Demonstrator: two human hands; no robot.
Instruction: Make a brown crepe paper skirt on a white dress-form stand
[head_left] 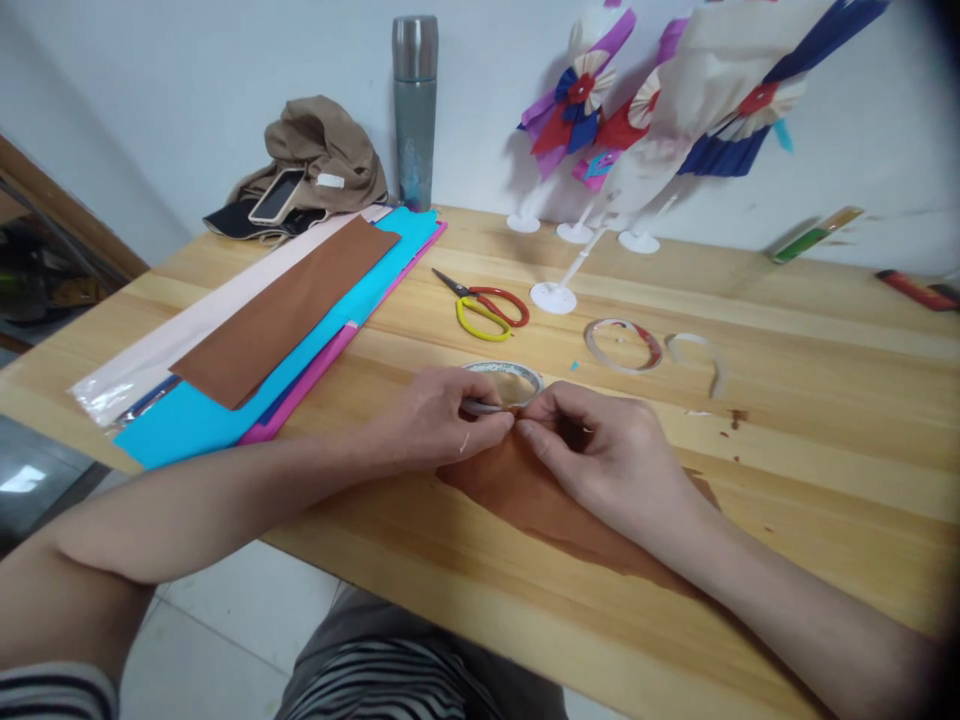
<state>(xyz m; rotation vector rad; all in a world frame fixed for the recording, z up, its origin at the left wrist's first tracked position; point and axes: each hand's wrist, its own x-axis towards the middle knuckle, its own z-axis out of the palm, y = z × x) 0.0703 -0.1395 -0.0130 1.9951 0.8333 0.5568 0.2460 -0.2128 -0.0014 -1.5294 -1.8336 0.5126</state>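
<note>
Brown paper (517, 485) lies on the wooden table (420, 540) near its front edge, and I see the left hand (457, 420) and right hand (607, 440) close together, fingertips pinching its upper edge. Just behind them sits a roll of tape (529, 378), with the red-and-yellow scissors (484, 308) farther back and stacked coloured sheets (367, 290) to the left.

Matt brown paper (517, 490); smooth wood table (360, 540)
</note>
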